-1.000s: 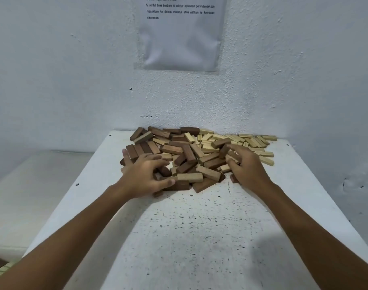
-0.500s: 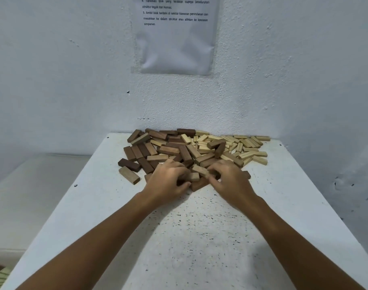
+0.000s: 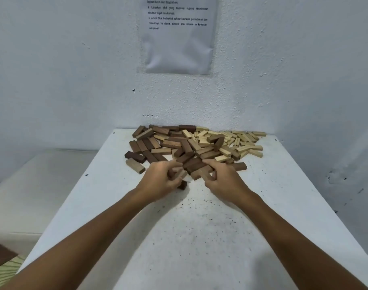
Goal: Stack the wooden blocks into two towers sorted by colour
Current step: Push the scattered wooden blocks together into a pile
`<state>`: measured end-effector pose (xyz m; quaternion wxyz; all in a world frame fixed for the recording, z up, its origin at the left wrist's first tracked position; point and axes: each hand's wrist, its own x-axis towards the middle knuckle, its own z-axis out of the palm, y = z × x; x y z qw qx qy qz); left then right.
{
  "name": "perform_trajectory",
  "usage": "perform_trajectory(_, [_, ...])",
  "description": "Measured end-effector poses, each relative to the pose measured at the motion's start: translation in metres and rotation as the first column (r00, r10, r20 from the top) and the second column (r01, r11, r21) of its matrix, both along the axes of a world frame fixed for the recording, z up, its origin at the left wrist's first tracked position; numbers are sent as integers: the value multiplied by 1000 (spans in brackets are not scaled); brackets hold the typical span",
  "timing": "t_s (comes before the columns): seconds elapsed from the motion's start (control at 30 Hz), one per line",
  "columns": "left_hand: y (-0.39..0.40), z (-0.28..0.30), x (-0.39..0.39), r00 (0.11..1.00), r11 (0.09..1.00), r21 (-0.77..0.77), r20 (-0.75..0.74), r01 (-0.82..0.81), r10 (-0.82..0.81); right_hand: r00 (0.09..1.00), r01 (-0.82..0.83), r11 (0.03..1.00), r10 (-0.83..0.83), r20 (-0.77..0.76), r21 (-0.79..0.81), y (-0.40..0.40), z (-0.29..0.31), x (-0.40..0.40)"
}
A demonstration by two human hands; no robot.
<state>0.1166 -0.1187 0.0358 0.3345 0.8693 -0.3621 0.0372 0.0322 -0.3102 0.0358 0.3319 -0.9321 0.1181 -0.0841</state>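
Both hands have drawn back from the middle of the heap to its near edge. A person's left hand (image 3: 161, 178) curls around a few dark wooden blocks (image 3: 180, 174), one end poking out below at the tabletop (image 3: 189, 237); the right hand (image 3: 222, 178) pinches a mid-brown block (image 3: 200, 173). Beyond them, the unsorted pile of wooden blocks (image 3: 195, 143) lies against the white wall, darker pieces left, pale ones right. A taped sheet (image 3: 178, 34) above reads in part "5. Ambil blok berbaki di sekitar kawasan".
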Motion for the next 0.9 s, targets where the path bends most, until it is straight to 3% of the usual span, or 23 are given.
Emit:
perform_trajectory(0.1, [24, -2, -24, 997, 996, 61, -52, 65, -62, 991, -82, 997, 83, -106, 15, 14, -2, -22])
perform_trajectory(0.2, [39, -9, -46, 998, 994, 112, -60, 16, -10, 974, -123, 992, 122, -190, 2, 33, -7, -38])
perform_trajectory(0.43, [58, -16, -62, 997, 977, 211, -66, -17, 31, 965, -147, 983, 117, -235, -112, 54, -7, -51])
perform_trajectory(0.53, [76, -18, -52, 995, 962, 260, -67, 89, -74, 940, -241, 963, 200, -275, -124, 38, -1, -53])
perform_trajectory(0.7, [92, -29, -50, 984, 958, 224, -60, 176, -167, 932, -306, 950, 311, -185, 56, 23, -12, -64])
perform_trajectory(0.9, [93, -37, -60, 984, 973, 181, 75, 147, -162, 947, -320, 940, 316, -52, -114, 51, -28, -73])
